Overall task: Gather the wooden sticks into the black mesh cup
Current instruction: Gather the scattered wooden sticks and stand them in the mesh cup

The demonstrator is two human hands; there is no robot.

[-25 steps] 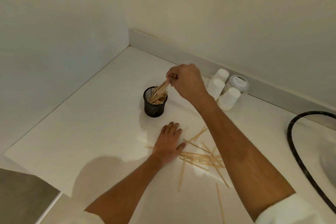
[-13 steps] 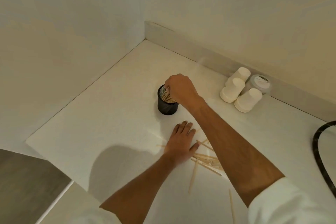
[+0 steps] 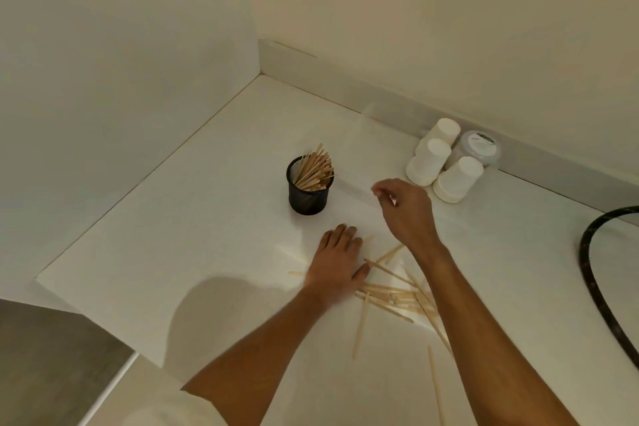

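The black mesh cup [image 3: 307, 199] stands on the white counter, holding a bundle of wooden sticks [image 3: 314, 169] that lean out of its top. Several loose wooden sticks [image 3: 390, 294] lie scattered on the counter nearer to me. My left hand [image 3: 337, 261] rests flat on the counter, fingers spread, just left of that pile. My right hand [image 3: 404, 209] hovers to the right of the cup, fingers loosely curled with nothing in them. My right forearm crosses over part of the pile and hides some sticks.
Three upturned white paper cups [image 3: 444, 162] and a lidded round container [image 3: 480, 147] sit by the back wall. A black hose [image 3: 594, 273] curves along the right. The counter edge [image 3: 103, 325] drops off at the left front, walls close the corner.
My right hand has let go of the sticks in the cup and drawn back to the right, empty. The left hand has stayed flat by the pile.
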